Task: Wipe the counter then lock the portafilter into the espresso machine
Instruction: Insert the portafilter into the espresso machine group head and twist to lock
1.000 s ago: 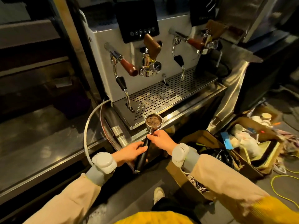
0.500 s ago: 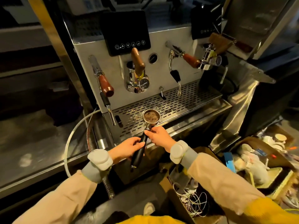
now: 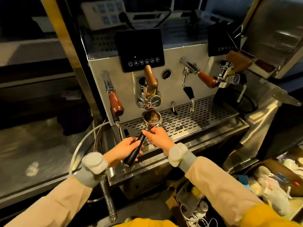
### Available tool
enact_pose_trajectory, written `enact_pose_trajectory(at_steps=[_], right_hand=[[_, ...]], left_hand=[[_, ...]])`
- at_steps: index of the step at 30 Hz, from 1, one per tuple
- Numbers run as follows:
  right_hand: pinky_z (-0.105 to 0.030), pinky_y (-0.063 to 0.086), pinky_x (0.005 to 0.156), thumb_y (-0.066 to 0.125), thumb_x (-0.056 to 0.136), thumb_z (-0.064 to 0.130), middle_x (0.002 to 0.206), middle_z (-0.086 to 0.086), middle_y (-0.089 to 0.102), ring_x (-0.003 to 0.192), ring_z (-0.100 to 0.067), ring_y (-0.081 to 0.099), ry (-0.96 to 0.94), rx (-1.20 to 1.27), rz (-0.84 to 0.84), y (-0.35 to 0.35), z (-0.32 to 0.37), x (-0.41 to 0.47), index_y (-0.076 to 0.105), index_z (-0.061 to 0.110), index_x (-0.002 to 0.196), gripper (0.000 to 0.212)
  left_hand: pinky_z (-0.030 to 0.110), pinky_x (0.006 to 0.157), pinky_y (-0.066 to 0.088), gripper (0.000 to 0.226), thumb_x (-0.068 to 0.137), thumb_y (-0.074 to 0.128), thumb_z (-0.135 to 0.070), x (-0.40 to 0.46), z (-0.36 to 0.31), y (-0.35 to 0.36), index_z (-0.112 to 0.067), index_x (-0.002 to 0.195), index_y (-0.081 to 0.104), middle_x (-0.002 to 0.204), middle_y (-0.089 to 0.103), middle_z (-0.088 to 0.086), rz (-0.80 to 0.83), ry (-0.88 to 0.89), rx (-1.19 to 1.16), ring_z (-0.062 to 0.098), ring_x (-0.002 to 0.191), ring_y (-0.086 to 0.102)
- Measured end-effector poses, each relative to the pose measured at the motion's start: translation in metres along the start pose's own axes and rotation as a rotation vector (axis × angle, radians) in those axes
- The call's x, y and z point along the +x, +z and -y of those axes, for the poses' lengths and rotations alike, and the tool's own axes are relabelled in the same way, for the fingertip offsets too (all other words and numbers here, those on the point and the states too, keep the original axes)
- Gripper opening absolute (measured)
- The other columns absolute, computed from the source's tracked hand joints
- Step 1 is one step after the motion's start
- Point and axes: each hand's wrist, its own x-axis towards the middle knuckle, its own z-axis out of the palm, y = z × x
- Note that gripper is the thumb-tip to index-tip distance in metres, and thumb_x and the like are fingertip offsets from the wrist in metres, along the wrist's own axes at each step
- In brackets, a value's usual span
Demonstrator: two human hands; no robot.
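Since a second ago you have lifted the portafilter (image 3: 151,119) from the near edge of the drip tray (image 3: 193,117) up and farther in, so its basket now sits just below the left group head (image 3: 148,95) and almost touches it. Your left hand (image 3: 126,148) is wrapped around the black handle near its end, and your right hand (image 3: 158,136) pinches the neck just behind the basket; both are closed on the portafilter. Grounds show in the basket, so this looks like the locking step, with the wiping apparently done; no cloth is in view.

What the next move seems to call for is raising the basket into the group head and swinging the handle sideways until it seats. Watch what is close by. A wooden lever (image 3: 150,77) and a small pressure gauge (image 3: 155,100) hang on the front of the group head, right above the basket rim. To the left, the steam wand (image 3: 114,102) with its wooden grip stands near the path your handle may sweep. Another portafilter (image 3: 208,80) is locked in at the far right, well apart.
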Motion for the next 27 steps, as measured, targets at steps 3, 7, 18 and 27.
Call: enact_pose_trajectory(at_steps=[3, 7, 18, 27], right_hand=[[-0.012, 0.029, 0.042, 0.057, 0.089, 0.024, 0.053, 0.002, 0.042, 0.047, -0.008, 0.037, -0.047, -0.027, -0.021, 0.007, 0.01, 0.008, 0.055, 0.009, 0.07, 0.025], [-0.015, 0.028, 0.043, 0.056, 0.09, 0.021, 0.053, 0.001, 0.04, 0.046, -0.009, 0.035, -0.068, 0.032, -0.04, 0.011, 0.021, 0.019, 0.053, 0.009, 0.067, 0.026], [-0.019, 0.028, 0.052, 0.056, 0.089, 0.018, 0.053, 0.002, 0.042, 0.05, -0.008, 0.036, -0.061, 0.11, -0.113, 0.011, 0.034, 0.03, 0.057, 0.009, 0.073, 0.019], [-0.012, 0.033, 0.04, 0.057, 0.088, 0.019, 0.054, 0.002, 0.045, 0.046, -0.008, 0.039, -0.011, 0.171, -0.108, 0.003, 0.042, 0.036, 0.057, 0.017, 0.069, 0.019]], left_hand=[[0.016, 0.045, 0.055, 0.02, 0.097, 0.037, -0.019, 0.006, 0.0, -0.005, -0.01, 0.112, 0.046, 0.089, 0.061, 0.001, -0.08, 0.033, -0.022, 0.01, 0.074, 0.061], [0.014, 0.038, 0.049, 0.019, 0.098, 0.034, -0.018, 0.015, -0.006, -0.01, -0.008, 0.097, 0.05, 0.075, 0.057, 0.001, -0.177, 0.088, 0.021, 0.012, 0.061, 0.055], [0.025, 0.045, 0.041, 0.013, 0.084, 0.062, -0.028, 0.024, -0.019, -0.014, -0.019, 0.08, 0.053, 0.058, 0.055, -0.001, -0.322, 0.191, 0.218, 0.011, 0.044, 0.051], [0.032, 0.05, 0.042, 0.015, 0.085, 0.059, -0.017, 0.029, -0.03, -0.016, -0.006, 0.092, 0.051, 0.067, 0.056, 0.008, -0.333, 0.195, 0.275, 0.017, 0.049, 0.05]])
